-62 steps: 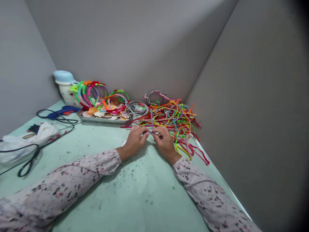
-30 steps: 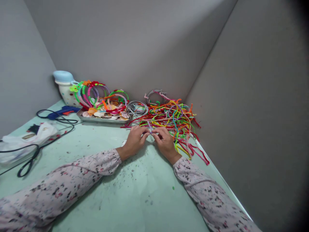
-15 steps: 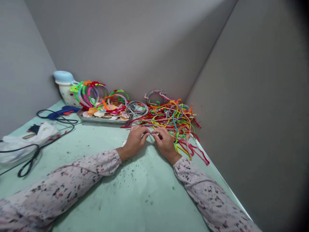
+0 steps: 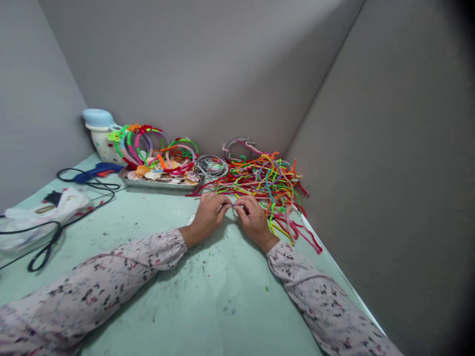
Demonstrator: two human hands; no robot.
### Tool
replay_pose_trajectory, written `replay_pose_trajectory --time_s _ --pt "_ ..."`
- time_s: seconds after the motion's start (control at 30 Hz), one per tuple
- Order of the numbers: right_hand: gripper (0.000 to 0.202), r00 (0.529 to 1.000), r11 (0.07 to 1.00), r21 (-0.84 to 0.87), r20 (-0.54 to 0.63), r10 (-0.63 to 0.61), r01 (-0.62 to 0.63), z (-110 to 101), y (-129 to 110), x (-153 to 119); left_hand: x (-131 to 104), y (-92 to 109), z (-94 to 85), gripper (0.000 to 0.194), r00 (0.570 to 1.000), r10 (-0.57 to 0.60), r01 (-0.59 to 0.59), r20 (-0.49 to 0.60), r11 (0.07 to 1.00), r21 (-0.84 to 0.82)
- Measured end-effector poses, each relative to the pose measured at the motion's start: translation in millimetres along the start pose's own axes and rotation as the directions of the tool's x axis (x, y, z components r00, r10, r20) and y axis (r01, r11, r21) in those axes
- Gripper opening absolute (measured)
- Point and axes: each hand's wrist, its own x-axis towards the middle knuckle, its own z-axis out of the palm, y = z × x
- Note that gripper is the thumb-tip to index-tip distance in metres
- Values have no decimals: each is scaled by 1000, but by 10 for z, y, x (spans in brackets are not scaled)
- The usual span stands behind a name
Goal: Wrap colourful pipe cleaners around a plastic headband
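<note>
My left hand [image 4: 208, 215] and my right hand [image 4: 254, 221] meet fingertip to fingertip above the table. Between their pinched fingers shows a short bit of purple pipe cleaner [image 4: 233, 204]; the fingers hide the rest of it. Just beyond my right hand spreads a tangled heap of colourful pipe cleaners [image 4: 260, 178]. Behind my left hand stands a metal tray [image 4: 159, 184] of seashells [image 4: 152, 174], with several fuzzy rings [image 4: 143, 143] resting on top. A coil of grey wire [image 4: 212, 166] lies between tray and heap.
At the back left a white pot with a blue lid [image 4: 98, 118] leans by the wall. A blue glue gun [image 4: 91, 173], a dark cord [image 4: 61, 230] and a white plastic bag [image 4: 67, 202] lie left. Walls enclose the table [image 4: 208, 316] at the back.
Both hands stay in almost the same place. Slightly more of the purple pipe cleaner shows between the fingertips.
</note>
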Motion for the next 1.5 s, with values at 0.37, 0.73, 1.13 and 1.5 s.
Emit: replay_pose_trajectory --time_s 0.37,0.73,1.13,1.5 --pt "13 999 998 49 -10 35 -34 -13 -39 11 8 -15 4 11 1000 -8 8 -16 1000 17" --pt "13 1000 1000 5 18 -4 4 -23 -52 23 -8 24 -9 11 1000 23 -23 -5 1000 20" --pt "15 999 998 49 -30 27 -26 -11 -37 0 0 16 -3 12 999 32 -31 -29 999 26" --pt "14 994 1000 14 -110 26 -24 -32 -11 15 6 20 -8 16 1000 -8 7 -21 999 -51"
